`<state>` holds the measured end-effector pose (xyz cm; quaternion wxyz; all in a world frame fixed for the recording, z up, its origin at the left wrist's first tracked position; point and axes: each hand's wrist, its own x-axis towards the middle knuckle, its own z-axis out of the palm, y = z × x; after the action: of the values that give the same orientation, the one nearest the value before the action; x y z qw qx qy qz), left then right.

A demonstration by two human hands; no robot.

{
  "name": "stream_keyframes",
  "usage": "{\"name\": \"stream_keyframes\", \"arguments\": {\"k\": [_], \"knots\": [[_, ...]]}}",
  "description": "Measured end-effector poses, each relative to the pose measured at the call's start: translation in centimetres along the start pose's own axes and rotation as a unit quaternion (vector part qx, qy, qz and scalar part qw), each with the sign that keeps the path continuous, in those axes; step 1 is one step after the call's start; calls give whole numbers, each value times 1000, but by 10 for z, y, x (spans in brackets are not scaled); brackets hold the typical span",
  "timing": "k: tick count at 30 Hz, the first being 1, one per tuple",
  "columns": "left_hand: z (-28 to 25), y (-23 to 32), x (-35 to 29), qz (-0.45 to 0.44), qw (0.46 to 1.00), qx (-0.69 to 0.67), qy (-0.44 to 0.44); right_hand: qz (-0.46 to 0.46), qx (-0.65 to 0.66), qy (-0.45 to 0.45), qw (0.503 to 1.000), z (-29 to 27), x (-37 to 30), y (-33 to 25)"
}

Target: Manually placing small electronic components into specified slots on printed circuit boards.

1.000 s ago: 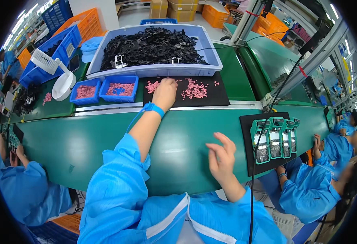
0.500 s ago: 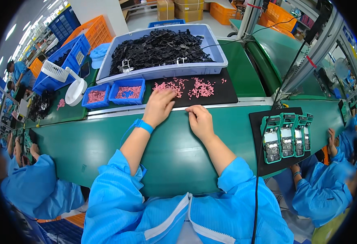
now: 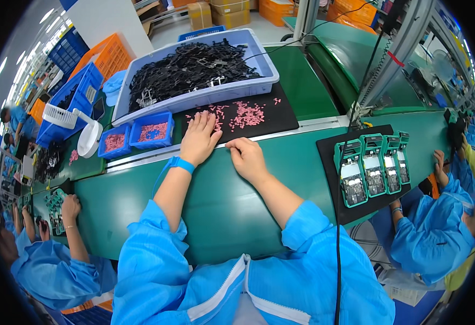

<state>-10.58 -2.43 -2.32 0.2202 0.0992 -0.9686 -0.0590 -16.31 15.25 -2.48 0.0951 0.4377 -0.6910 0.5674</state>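
My left hand (image 3: 197, 140), with a blue wrist strap, lies flat with its fingers stretched over the left part of some small loose pink pieces (image 3: 247, 115) on a black mat (image 3: 282, 118). Its fingers hide part of them. My right hand (image 3: 250, 160) rests beside it at the mat's near edge, by the metal rail. Its fingers are curled in, and whatever they may hold is hidden. Just left of my left hand, two small blue trays, a nearer-to-me right tray (image 3: 152, 144) and a left tray (image 3: 115, 155), contain more pink pieces.
Behind the mat stands a large pale-blue bin (image 3: 194, 101) heaped with black parts (image 3: 188, 70). A white fan (image 3: 90, 138) stands left. Several green-framed devices (image 3: 374, 165) lie on a mat at right, with a hanging black cable (image 3: 338, 260) nearby. Co-workers sit on both sides.
The view has turned, shifting the bench contents left and tilting them. My left fingers are now straighter and flatter over the pink pieces. My right hand remains curled at the mat edge.
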Motion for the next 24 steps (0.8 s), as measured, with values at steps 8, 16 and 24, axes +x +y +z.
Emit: {"name": "stream_keyframes", "arguments": {"k": [8,16,24], "knots": [[-13,43,28,154,983,97,11,47,22,88,995,-27,7,1],[13,76,64,156,981,53,-104,83,22,210,974,-43,20,25],[-1,97,58,218,966,68,-119,128,34,214,968,-52,21,26]]}}
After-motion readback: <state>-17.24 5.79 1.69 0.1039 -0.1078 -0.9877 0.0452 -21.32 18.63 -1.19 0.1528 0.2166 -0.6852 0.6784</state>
